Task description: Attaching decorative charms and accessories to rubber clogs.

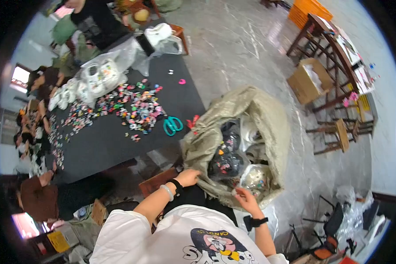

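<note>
Clutching the sack (275, 119), left grip (188, 177) closed on its rim; right grip (248, 200) half-curled, hold unclear; lettered shirt (171, 235).

- White shirt (154, 237) of the person: small yellow lettering (217, 233), arched across the dark patch of a cartoon print.
- Same shirt: large white letters (240, 258) with black outlines, curving below.
- Black shirt (103, 24) across the counter (119, 152): pale print, too small to read.

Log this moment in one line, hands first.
Left hand: holding sack rim | Right hand: at sack's near edge, grip unclear | Sack: open, bagged items inside | Small colourful pieces: scattered on dark table
</note>
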Demonstrator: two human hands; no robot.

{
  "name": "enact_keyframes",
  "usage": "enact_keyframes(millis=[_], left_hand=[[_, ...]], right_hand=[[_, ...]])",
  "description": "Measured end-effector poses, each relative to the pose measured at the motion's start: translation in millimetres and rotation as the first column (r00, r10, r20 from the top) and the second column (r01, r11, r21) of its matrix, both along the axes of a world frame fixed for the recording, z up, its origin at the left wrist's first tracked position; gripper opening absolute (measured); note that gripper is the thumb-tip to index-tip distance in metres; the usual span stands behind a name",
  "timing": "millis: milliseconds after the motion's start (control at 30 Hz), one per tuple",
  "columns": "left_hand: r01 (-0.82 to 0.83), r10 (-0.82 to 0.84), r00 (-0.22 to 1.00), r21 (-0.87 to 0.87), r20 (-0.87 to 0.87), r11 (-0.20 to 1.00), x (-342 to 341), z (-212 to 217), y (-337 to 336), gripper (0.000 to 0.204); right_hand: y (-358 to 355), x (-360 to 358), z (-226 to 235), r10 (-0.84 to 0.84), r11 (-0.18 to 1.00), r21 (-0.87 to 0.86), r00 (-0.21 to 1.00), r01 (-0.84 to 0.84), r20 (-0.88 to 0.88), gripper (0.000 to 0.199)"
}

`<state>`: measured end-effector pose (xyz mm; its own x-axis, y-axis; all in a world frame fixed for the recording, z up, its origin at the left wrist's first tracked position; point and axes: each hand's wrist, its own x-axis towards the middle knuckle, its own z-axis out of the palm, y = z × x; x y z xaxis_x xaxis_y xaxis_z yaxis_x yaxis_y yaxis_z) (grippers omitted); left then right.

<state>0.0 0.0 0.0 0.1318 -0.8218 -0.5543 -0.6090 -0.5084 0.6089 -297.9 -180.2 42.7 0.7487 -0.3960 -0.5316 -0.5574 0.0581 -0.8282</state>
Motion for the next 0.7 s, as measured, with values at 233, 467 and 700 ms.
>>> enact_keyframes(millis=[233, 467, 700], left_hand=[[-0.469, 0.465, 0.881, 0.028, 0.090, 0.883, 33, 45, 133, 0.032], [-0.782, 0.687, 0.622, 0.279, 0.375, 0.556, -41, -15, 409, 0.030], [-0.852, 0.997, 0.061, 0.518, -0.050, 0.078, -82, 39, 368, 0.037]], right_hand=[[2, -18, -18, 0.156, 0.984, 0.085, 0.987, -0.158, 0.034, 0.033], [12, 11, -3, 0.256, 0.965, 0.030, 0.959, -0.261, 0.117, 0.030], [9, 49, -20, 0.382, 0.923, -0.096, 0.917, -0.373, 0.117, 0.031]])
